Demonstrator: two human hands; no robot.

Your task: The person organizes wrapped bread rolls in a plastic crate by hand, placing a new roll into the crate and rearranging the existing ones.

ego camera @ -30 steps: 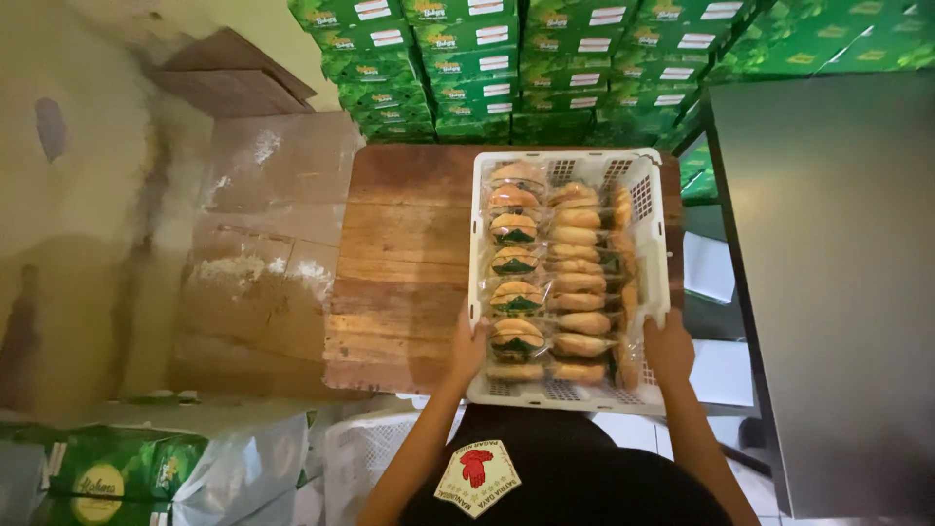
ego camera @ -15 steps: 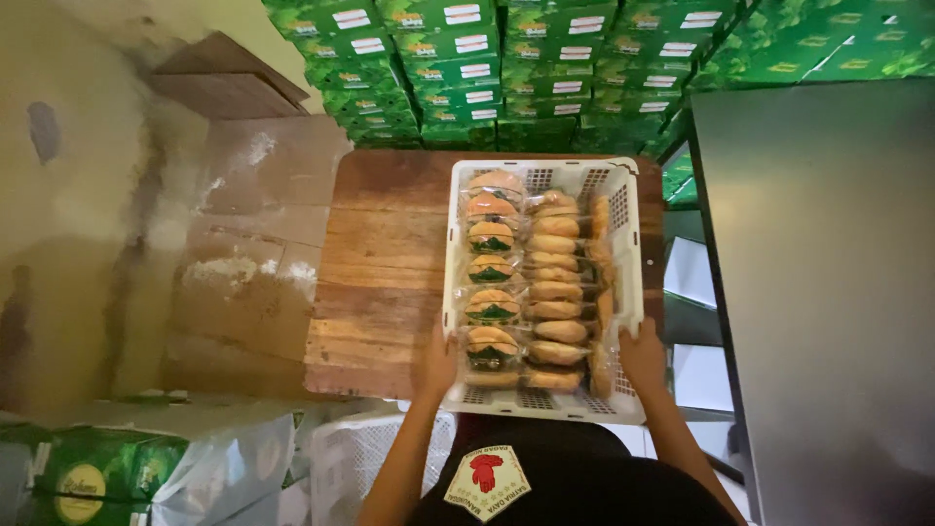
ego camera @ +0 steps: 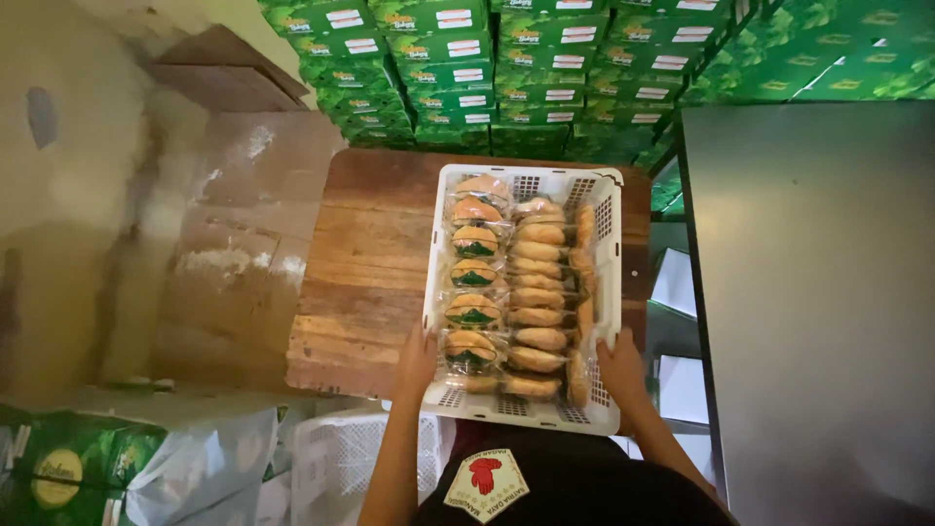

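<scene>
Two hands grip one white plastic crate [ego camera: 609, 209] by its near corners: the left hand [ego camera: 417, 358] is closed over the near left rim, the right hand [ego camera: 620, 365] over the near right rim. The crate lies on a wooden worktop [ego camera: 365, 258], toward its right side, and its near end juts past the worktop's near edge, toward the person's body.

That overhang looks like the main risk: if either grip loosens, the near end could tip down and the wrapped buns [ego camera: 539, 294] could slide out. The right side of the crate also sits close to the worktop's right edge, so a sideways shove might carry it off.

Counting the load: the left row shows about six round buns in clear wrappers with a green patch [ego camera: 473, 243]; the middle row holds roughly nine plain golden ones, stacked on edge; a third row along the right wall is too tightly packed to count. Green cartons [ego camera: 443, 49] are stacked far behind, too many to number. A grey panel [ego camera: 818, 292] stands on the right.
</scene>
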